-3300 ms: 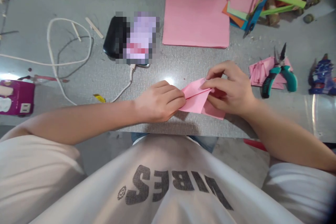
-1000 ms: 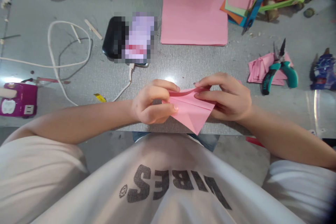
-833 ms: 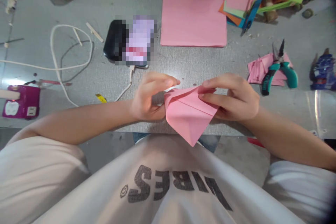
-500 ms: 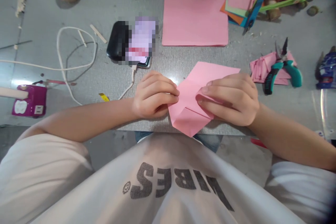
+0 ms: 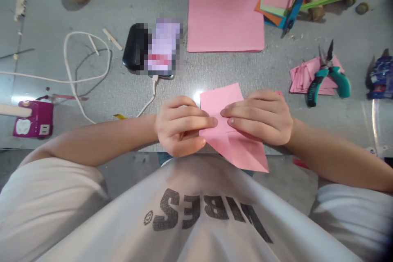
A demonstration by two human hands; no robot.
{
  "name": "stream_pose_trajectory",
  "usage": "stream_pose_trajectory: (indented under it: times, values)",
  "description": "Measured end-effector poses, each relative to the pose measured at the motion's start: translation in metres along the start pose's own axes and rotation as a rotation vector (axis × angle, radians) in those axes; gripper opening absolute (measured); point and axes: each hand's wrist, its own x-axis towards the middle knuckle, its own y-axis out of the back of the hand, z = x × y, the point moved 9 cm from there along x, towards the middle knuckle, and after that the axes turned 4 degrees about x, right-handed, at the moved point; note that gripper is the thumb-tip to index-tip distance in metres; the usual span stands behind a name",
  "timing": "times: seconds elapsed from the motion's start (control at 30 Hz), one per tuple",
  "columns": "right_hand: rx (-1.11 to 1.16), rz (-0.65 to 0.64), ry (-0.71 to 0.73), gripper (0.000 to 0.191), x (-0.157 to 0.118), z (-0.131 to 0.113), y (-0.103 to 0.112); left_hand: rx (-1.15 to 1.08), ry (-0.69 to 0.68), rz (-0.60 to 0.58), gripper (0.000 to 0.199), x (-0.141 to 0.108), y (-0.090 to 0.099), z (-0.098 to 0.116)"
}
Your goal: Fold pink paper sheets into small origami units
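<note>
A sheet of pink paper (image 5: 221,100), partly folded, lies at the table's front edge before me, its lower corner jutting past the edge. My left hand (image 5: 182,126) grips the paper's left side, index fingertip on top and thumb lower down by the margin. From the right, my right hand (image 5: 260,116) holds the same sheet, fingertips pressed on its middle along a crease. Its thumb is hidden under the fingers. Only a small gap separates the fingertips of both hands.
Ahead lies a stack of pink paper (image 5: 225,20). Teal-handled pliers (image 5: 329,71) rest on pink paper pieces at right. A phone (image 5: 164,45), a black case (image 5: 135,47) and a white cable (image 5: 66,55) are left of centre; a purple block (image 5: 33,118) stands far left.
The pink paper has been turned and flattened; a flap now points down to the right. My right hand has let its curled edge down, and my left thumb has come into view.
</note>
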Motion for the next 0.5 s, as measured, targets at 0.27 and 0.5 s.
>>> stream_pose_trajectory:
  times: [0.27, 0.5]
  values:
    - [0.037, 0.116, 0.009, 0.012, -0.002, 0.002, 0.004, 0.068, -0.387, 0.101, 0.018, 0.002, 0.008, 0.027]
    - [0.011, 0.048, 0.091, 0.019, 0.0, -0.006, 0.001, 0.082, -0.017, -0.047, 0.032, -0.005, -0.003, -0.003]
